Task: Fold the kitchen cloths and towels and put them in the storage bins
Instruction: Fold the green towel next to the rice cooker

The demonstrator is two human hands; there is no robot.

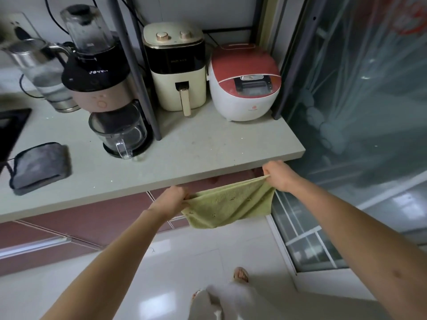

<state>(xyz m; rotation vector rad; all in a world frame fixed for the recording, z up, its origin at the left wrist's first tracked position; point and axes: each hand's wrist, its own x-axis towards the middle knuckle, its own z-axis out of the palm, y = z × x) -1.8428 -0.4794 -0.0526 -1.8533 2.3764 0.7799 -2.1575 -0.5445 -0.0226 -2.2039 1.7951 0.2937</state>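
A light green towel (227,203) with small dark motifs hangs in the air just in front of the counter's edge, stretched between both hands. My left hand (172,198) pinches its left top corner. My right hand (278,175) pinches its right top corner, slightly higher. The towel's lower edge droops over the floor. A grey cloth (39,167), folded into a thick square with a dark trim, lies on the pale counter (196,153) at the left. No storage bin is in view.
A blender (101,82), a kettle (39,72), a cream air fryer (176,68) and a red-and-white rice cooker (243,82) stand at the counter's back. A grey rack post (141,88) rises between them. Reddish cabinets sit below; a glass door (346,112) is on the right.
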